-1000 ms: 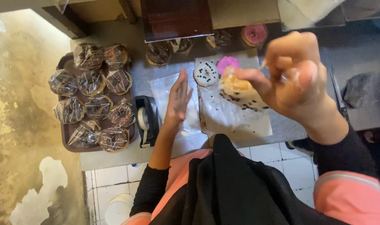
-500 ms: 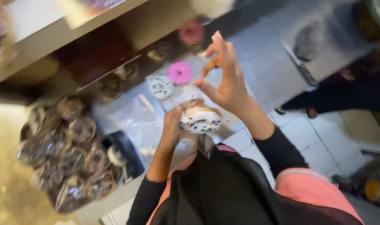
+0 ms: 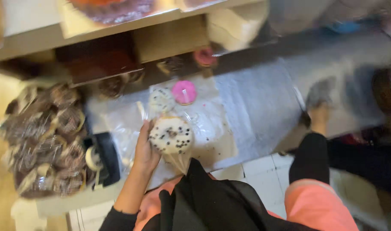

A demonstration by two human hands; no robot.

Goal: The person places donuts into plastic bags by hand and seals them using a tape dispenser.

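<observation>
A: Entry, head view. What did the left hand (image 3: 145, 150) have?

B: It was closed around a white-iced doughnut (image 3: 171, 135) with dark sprinkles, fingers curled at the doughnut's left edge. The doughnut sat inside a clear plastic bag (image 3: 178, 159), whose lower end tapered to a point below it.

A: Position of the doughnut?

B: Held up just above the grey surface (image 3: 259, 107), over a sheet of clear wrap (image 3: 212, 141) speckled with crumbs.

A: And the right hand (image 3: 320, 115)?

B: Well apart from the left, out at the right part of the surface. Heavily blurred (motion smear), so I could not tell how far open it was or whether it held anything.

A: Other items noted?

B: A second white sprinkled doughnut (image 3: 161, 100) lay on the surface just behind the held one, with a pink-iced doughnut (image 3: 184, 92) beside it on the right. Another pink doughnut (image 3: 204, 56) and a few dark ones (image 3: 114, 85) sat farther back, under a shelf (image 3: 118, 28). At the left, a tray (image 3: 28, 192) carried many bagged chocolate doughnuts (image 3: 50, 128). Between tray and left hand stood a black tape dispenser (image 3: 102, 158).

A: Clothing?

B: Black sleeves, pink garment, a black cloth hanging at the front.
</observation>
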